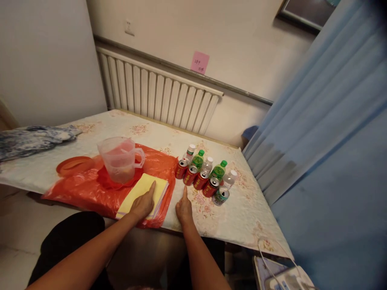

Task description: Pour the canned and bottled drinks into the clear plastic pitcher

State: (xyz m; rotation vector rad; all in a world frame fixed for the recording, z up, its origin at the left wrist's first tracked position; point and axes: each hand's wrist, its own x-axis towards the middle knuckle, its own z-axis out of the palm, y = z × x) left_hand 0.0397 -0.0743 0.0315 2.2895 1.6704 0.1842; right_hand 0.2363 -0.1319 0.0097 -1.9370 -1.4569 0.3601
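My left hand (142, 206) rests on a stack of yellow and white paper (142, 187), its index finger stretched out and nothing gripped. Nearer the cans, my right hand (184, 207) points its index finger at the row, the other fingers curled and holding nothing. Several red drink cans (190, 176) stand side by side, with a shorter green-and-grey can (221, 196) at the right end. Behind them is a row of plastic bottles, some with green caps (218, 170) and some with white caps (207, 165). The fingertip is just short of the cans.
A clear plastic measuring jug (119, 161) stands in a red dish (104, 179) on a red plastic bag (75, 193). An orange-red lid (74, 165) lies left. Patterned cloth (36, 139) covers the table's left end. A power strip with cords (284, 280) sits lower right, beside a blue curtain (305, 141).
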